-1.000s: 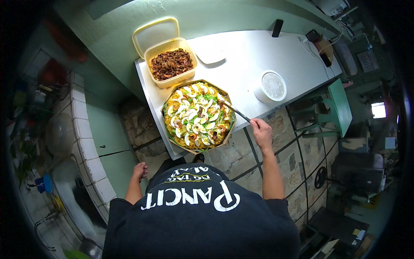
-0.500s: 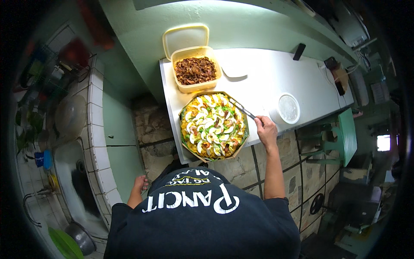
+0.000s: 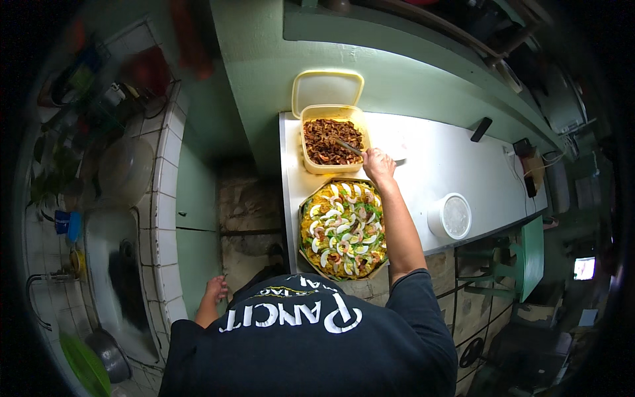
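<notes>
My right hand [image 3: 379, 165] grips the handle of a pair of metal tongs [image 3: 349, 147]. Their tips are down among dark brown, crisp-looking bits [image 3: 322, 137] in a yellowish square plastic tub [image 3: 317, 168]. Just nearer to me lies an octagonal tray [image 3: 301, 228] of yellow noodles [image 3: 342, 263], topped with egg slices, shrimp and chopped greens. My right forearm passes over the tray's right edge. Low at my left side, away from the table, hangs my left hand [image 3: 215, 289], its fingers curled and nothing visible in them.
The tub's lid [image 3: 327, 90] leans against the green wall. On the white table [image 3: 417, 165] stand a round white tub [image 3: 450, 216] and a dark upright object [image 3: 481, 130]. A tiled sink counter [image 3: 167, 212] runs along the left, and a green chair [image 3: 529, 258] stands at right.
My right hand has moved from the noodle tray's right edge up to the plastic tub, taking the tongs into the brown bits. My left hand stays low. The view has shifted.
</notes>
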A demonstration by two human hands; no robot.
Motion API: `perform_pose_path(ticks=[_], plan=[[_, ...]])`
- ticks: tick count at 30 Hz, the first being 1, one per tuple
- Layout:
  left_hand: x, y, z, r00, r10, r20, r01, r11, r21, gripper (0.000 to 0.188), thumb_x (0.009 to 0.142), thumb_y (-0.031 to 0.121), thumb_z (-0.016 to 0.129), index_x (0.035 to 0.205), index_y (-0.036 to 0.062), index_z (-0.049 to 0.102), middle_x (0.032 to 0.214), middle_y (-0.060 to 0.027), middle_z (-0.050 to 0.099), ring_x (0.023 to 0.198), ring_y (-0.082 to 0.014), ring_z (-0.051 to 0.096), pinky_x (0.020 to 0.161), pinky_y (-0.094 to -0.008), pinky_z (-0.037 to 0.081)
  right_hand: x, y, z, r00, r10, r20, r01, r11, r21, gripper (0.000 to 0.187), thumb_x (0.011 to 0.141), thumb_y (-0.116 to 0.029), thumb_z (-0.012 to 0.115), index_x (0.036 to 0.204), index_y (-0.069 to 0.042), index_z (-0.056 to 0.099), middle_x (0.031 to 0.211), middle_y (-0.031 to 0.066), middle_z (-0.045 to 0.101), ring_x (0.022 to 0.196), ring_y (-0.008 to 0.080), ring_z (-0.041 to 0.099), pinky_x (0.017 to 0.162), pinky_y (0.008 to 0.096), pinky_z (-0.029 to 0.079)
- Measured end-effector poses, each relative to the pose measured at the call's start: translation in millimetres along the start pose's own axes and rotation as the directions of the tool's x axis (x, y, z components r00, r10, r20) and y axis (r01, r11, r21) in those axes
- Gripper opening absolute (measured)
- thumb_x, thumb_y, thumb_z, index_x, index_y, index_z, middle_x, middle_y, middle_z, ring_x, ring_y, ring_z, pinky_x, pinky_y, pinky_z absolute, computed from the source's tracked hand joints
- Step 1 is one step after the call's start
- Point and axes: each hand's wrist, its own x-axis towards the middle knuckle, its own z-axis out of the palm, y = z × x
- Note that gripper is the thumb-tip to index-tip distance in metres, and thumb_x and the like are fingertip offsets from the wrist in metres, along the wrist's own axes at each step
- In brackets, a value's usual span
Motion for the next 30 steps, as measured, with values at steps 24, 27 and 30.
perform_pose_path(ticks=[24, 27, 30], plan=[[-9, 19, 17, 1.0, -0.013, 0.006, 0.011, 0.975, 0.221, 0.034, 0.097, 0.035, 0.045, 0.126, 0.0199, 0.053, 0.103, 0.0004, 0.06, 0.08, -0.0155, 0.058, 0.067, -0.0372, 0.046, -211, 85, -27, 0.992, 0.128, 0.004, -0.119, 0.909, 0.399, 0.022, 0.089, -0.027, 0.058, 0.089, -0.008, 0.07, 0.083, 0.0117, 0.067, 0.075, 0.0327, 0.065, 0.068, 0.0412, 0.05], [-10, 22, 21, 1.0, -0.021, 0.008, 0.019, 0.972, 0.235, 0.034, 0.097, 0.035, 0.045, 0.126, 0.0196, 0.053, 0.101, 0.0012, 0.059, 0.078, -0.0151, 0.058, 0.066, -0.037, 0.046, -223, 80, -16, 0.996, 0.08, -0.049, -0.059, 0.941, 0.333, 0.019, 0.089, -0.025, 0.058, 0.09, -0.009, 0.07, 0.085, 0.0093, 0.066, 0.074, 0.0319, 0.064, 0.067, 0.0413, 0.05], [-9, 26, 23, 1.0, 0.006, 0.026, -0.011, 0.974, 0.225, 0.033, 0.097, 0.036, 0.045, 0.124, 0.0195, 0.054, 0.098, 0.002, 0.059, 0.076, -0.0145, 0.057, 0.065, -0.0363, 0.046, -223, 71, -21, 0.998, 0.065, -0.02, -0.059, 0.97, 0.234, 0.019, 0.089, -0.024, 0.058, 0.093, -0.01, 0.07, 0.091, 0.0085, 0.066, 0.075, 0.0319, 0.065, 0.067, 0.0418, 0.051]])
